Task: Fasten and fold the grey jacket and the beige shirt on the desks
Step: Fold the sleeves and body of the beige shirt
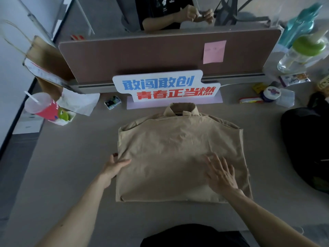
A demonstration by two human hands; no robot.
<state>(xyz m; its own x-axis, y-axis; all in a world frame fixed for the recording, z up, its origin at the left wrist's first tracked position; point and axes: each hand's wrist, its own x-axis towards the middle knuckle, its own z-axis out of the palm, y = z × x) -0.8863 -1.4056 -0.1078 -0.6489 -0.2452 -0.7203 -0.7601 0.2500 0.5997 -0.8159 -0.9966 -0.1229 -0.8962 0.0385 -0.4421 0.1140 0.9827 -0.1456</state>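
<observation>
Beige cloth lies under both sets of fingers. The right hand is spread flat, fingers straight and apart, pressing on the near right part of the shirt and gripping nothing. The left hand sits at the shirt's left edge, its fingers stretched out straight across the border of the cloth and the thumb lifted towards the far side, with nothing pinched in it. The shirt is folded into a broad rectangle in the middle of the desk, with the collar at the far end and the sleeves tucked out of sight. Just beyond the collar stands a white sign with blue and red lettering, backed by a brown partition carrying a pink note. A red cup with a straw stands far left, and a black bag lies at the right. Behind the partition another person's hands are held together.
</observation>
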